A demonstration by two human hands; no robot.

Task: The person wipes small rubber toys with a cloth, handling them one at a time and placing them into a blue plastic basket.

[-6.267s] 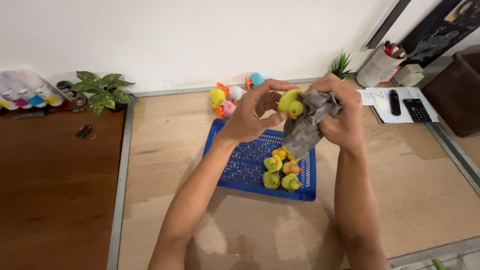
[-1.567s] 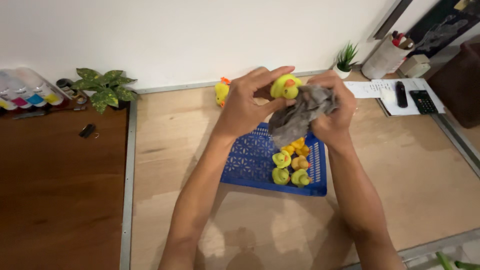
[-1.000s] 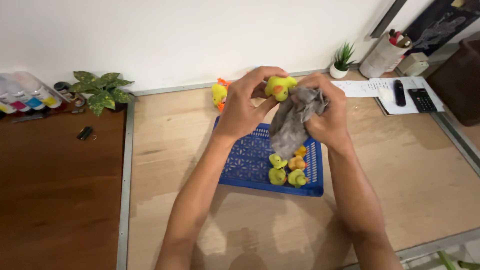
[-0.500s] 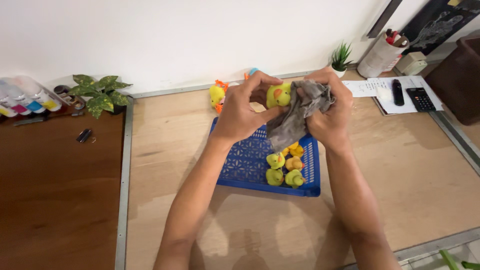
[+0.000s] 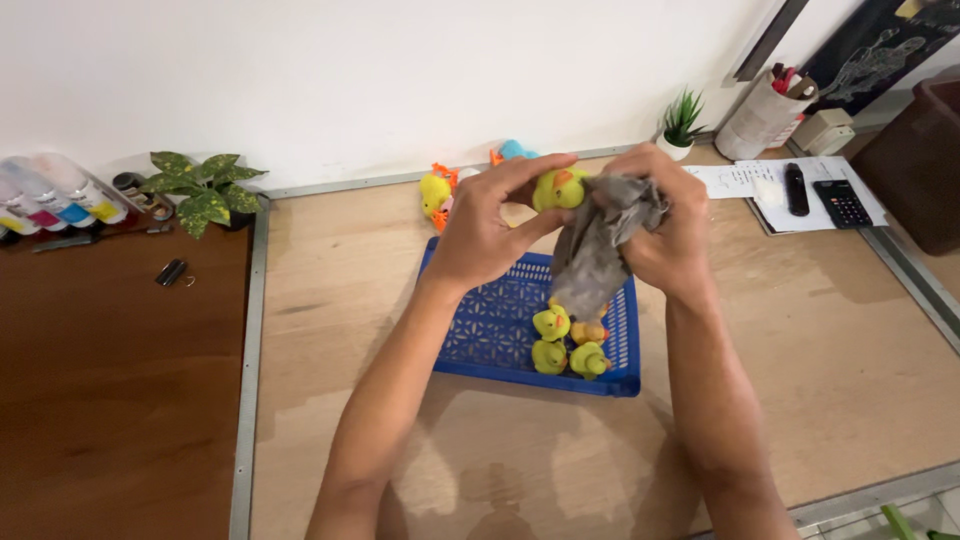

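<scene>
Pinching a yellow duck (image 5: 558, 188) at frame centre, the left hand (image 5: 487, 232) grips it; right hand (image 5: 668, 232) clutches a grey cloth (image 5: 592, 250) against it above the blue basket (image 5: 490, 325)

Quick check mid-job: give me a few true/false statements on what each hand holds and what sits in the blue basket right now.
1. The left hand holds a yellow-green toy duck. True.
2. The right hand holds a sponge. False: it grips a crumpled grey cloth.
3. The blue basket is empty. False: several small ducks sit in its right end.
4. More toys lie by the wall beyond the basket. True.
</scene>
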